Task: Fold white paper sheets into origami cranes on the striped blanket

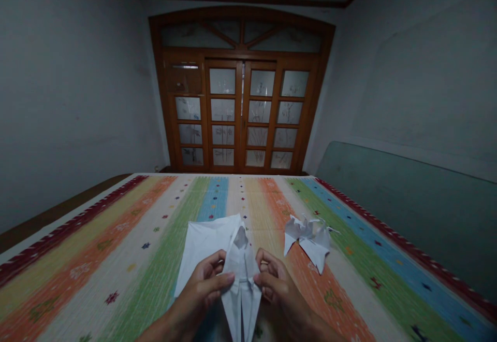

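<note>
My left hand point(202, 293) and my right hand point(279, 298) meet low in the middle of the view, and both pinch a folded white paper model point(241, 274) from either side. Its narrow folded body points toward me and down, while a broad white flap point(204, 251) spreads up and to the left above my left hand. A finished white origami crane point(308, 241) rests on the striped cover to the right of my right hand, apart from it. The lower tip of the model is cut off by the frame.
A woven bedcover point(116, 259) in rainbow stripes with red borders stretches ahead. A teal panel point(404, 212) stands along the right side. A dark wooden floor edge point(50, 223) runs along the left. Wooden glazed doors point(240, 114) fill the far wall.
</note>
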`<state>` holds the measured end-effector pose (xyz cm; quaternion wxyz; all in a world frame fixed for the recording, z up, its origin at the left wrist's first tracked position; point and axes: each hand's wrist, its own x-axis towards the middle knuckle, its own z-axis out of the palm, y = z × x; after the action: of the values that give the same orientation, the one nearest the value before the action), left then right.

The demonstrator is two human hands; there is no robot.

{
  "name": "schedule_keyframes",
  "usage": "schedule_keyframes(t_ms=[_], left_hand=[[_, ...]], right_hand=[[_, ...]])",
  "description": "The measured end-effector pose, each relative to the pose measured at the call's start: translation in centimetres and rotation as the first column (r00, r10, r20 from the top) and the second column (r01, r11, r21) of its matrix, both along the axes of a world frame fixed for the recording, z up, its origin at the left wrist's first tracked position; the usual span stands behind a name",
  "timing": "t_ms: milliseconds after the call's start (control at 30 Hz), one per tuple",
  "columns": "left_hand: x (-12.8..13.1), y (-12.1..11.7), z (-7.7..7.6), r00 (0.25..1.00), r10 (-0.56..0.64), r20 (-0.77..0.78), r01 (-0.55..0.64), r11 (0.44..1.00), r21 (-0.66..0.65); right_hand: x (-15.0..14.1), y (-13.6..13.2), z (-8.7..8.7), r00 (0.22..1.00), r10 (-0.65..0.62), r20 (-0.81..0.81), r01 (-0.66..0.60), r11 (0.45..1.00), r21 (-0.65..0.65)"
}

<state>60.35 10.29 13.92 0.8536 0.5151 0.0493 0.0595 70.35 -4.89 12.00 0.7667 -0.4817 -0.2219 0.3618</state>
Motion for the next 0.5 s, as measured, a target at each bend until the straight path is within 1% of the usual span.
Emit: schedule_keyframes(t_ms=[167, 300, 367, 500], left_hand=[[-0.3, 0.0, 0.2, 0.996, -0.082, 0.021, 0.084, 0.983, -0.164], [-0.7, 0.5, 0.4, 0.997, -0.078, 0.010, 0.077, 0.960, -0.270], [-0.7, 0.6, 0.4, 0.996, -0.087, 0.009, 0.086, 0.956, -0.280], [-0.3, 0.5, 0.2, 0.993, -0.112, 0.046, 0.120, 0.964, -0.239]], right_hand=[[-0.4, 0.0, 0.1, 0.987, 0.138, -0.078, -0.135, 0.990, 0.044], [0.1, 0.0, -0.3, 0.983, 0.135, -0.121, -0.127, 0.990, 0.066], [0.5, 0.0, -0.5, 0.985, 0.121, -0.125, -0.112, 0.991, 0.071], [0.6, -0.2, -0.3, 0.990, 0.063, -0.126, -0.057, 0.997, 0.052]])
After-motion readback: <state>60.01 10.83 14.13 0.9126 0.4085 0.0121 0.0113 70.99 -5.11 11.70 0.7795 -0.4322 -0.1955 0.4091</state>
